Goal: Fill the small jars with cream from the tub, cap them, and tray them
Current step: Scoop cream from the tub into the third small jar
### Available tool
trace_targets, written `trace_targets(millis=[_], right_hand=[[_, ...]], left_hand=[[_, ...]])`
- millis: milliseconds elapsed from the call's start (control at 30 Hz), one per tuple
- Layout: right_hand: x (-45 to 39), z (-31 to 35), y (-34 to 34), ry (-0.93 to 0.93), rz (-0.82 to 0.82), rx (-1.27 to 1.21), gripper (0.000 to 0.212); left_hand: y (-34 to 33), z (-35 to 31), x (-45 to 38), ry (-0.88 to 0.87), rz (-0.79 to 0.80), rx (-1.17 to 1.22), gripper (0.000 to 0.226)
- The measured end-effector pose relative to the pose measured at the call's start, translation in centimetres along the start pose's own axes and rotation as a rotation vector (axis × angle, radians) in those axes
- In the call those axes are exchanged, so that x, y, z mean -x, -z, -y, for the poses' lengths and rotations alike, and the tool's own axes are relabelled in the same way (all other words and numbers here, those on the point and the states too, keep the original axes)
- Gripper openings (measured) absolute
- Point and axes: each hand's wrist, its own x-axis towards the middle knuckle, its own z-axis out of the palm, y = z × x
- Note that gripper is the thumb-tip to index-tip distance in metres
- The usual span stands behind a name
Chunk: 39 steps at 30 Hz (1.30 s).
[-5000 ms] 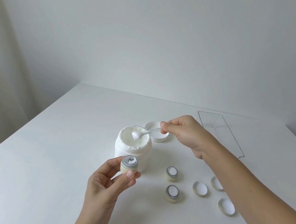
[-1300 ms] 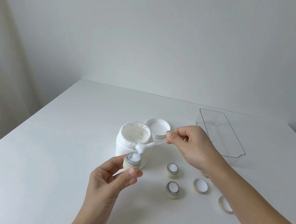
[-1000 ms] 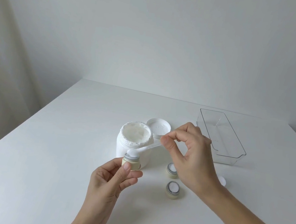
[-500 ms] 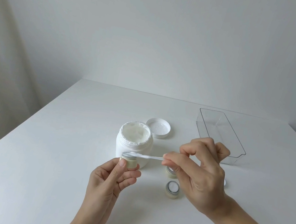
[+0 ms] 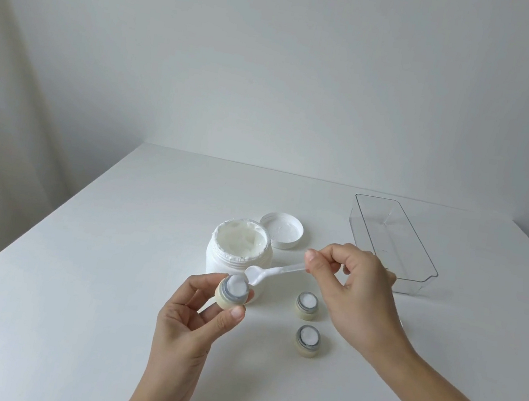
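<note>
1. Head view: left hand point(image 5: 188, 320) holds small jar point(image 5: 232, 292) w/ thumb + fingers curled round it, raised above tabletop point(image 5: 71, 273), mouth filled w/ white cream, just in front of tub point(image 5: 238, 255).
2. Right hand point(image 5: 355, 294) pinches spoon point(image 5: 270, 272) handle; spoon bowl touching jar rim.
3. Tub open, cream to the brim; tub lid point(image 5: 282, 230) lying just behind it.
4. Two more filled jars point(image 5: 306, 306) point(image 5: 307, 341) uncapped on tabletop, right of tub.
5. Clear tray point(image 5: 391, 241) far right, apart from the rest.
</note>
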Motion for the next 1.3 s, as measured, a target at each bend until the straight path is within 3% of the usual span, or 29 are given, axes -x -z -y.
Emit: trace_targets(millis=[233, 567, 733, 1067, 1300], right_hand=[[-0.2, -0.1, -0.1, -0.056, 0.022, -0.006, 0.032], [-0.6, -0.3, -0.4, -0.015, 0.085, -0.022, 0.032], [-0.9, -0.5, -0.1, -0.002, 0.131, -0.029, 0.031], [-1.3, -0.3, 0.6, 0.031, 0.214, -0.062, 0.03], [-2.2, -0.4, 1.6, -0.026, 0.381, -0.148, 0.03]], left_hand=[[0.1, 0.1, -0.1, -0.021, 0.008, -0.003, 0.038], [-0.1, -0.3, 0.2, 0.036, 0.035, -0.051, 0.043], [-0.5, -0.6, 0.4, 0.067, 0.038, -0.07, 0.061], [-0.5, -0.5, 0.4, 0.103, 0.059, -0.062, 0.064], [-0.3, -0.3, 0.3, 0.101, 0.076, -0.039, 0.067]])
